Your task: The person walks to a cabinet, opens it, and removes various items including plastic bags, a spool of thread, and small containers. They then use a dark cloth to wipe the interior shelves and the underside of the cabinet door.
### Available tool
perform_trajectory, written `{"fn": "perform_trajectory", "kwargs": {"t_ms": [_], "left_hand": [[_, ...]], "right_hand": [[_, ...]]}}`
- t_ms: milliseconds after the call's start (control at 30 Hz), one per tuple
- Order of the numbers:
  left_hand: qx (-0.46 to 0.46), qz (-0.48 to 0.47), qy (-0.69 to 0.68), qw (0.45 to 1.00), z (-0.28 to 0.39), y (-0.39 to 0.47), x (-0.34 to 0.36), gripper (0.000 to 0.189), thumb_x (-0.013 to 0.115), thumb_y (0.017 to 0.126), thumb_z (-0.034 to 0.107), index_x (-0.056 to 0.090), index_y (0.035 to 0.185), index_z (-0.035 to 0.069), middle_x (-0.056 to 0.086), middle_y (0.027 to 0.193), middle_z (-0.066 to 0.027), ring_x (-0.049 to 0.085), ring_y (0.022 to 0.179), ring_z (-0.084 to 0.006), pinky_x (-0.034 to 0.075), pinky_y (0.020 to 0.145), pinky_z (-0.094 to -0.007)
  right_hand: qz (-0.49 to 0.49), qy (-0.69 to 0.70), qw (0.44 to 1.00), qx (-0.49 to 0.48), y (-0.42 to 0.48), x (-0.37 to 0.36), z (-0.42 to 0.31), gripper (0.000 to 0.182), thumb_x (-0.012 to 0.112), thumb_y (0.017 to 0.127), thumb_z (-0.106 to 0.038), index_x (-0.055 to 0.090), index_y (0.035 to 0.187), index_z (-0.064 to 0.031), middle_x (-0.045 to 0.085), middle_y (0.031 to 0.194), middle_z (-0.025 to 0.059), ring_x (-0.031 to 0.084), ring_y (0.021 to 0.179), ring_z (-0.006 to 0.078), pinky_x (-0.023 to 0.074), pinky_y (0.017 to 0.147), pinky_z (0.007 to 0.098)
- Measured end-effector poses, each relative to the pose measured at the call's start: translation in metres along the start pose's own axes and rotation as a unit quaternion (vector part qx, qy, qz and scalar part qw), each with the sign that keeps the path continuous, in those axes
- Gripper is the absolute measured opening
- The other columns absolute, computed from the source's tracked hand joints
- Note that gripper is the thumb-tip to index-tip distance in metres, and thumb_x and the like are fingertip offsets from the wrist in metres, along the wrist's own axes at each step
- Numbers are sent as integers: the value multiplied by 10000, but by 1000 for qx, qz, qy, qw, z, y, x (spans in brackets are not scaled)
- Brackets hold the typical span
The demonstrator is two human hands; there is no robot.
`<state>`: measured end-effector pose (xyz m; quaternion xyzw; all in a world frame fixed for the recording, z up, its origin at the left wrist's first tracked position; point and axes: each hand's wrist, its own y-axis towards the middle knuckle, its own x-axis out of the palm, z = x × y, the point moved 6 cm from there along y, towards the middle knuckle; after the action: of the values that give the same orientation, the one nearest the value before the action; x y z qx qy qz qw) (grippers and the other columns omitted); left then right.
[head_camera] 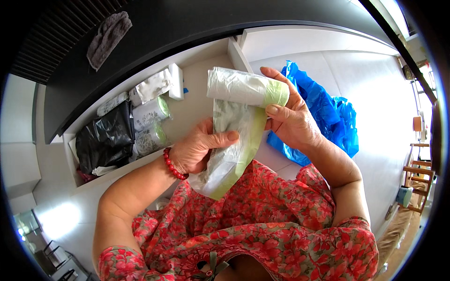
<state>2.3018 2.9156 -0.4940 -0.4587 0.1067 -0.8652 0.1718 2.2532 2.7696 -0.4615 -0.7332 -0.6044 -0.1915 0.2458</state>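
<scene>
My right hand grips the green-edged end of a roll of thin white plastic bags, its thumb below and fingers behind. From the roll hangs a loose, translucent length with a green border. My left hand, with a red bead bracelet at the wrist, pinches that length between thumb and fingers. Below and left of the roll lies an open white drawer. In it are wrapped rolls with green ends, a crumpled white package and a black plastic bag.
A crumpled blue plastic bag lies on the tiled floor at the right. The dark countertop runs above the drawer, with a grey cloth on it. A white block stands inside the drawer. Wooden furniture is at the far right.
</scene>
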Motion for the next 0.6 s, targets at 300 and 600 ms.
{"fn": "perform_trajectory", "kwargs": {"t_ms": [300, 600], "left_hand": [[-19, 0, -38, 999, -2, -4, 5, 448, 634, 852, 69, 454, 1262, 55, 594, 1123, -75, 595, 1030, -188, 505, 882, -355], [-66, -7, -141, 988, -5, -12, 13, 516, 524, 921, 393, 421, 1301, 60, 569, 1186, -93, 576, 1069, -208, 468, 920, -399]], "right_hand": [[-17, -195, 981, -20, -9, -8, 5, 614, 614, 781, 120, 445, 1325, -109, 567, 1127, 45, 569, 1010, 151, 556, 760, 323], [-106, -160, 981, -24, -14, -6, 7, 433, 564, 845, 2, 511, 1267, -78, 479, 1263, 89, 470, 1165, 175, 410, 962, 328]]}}
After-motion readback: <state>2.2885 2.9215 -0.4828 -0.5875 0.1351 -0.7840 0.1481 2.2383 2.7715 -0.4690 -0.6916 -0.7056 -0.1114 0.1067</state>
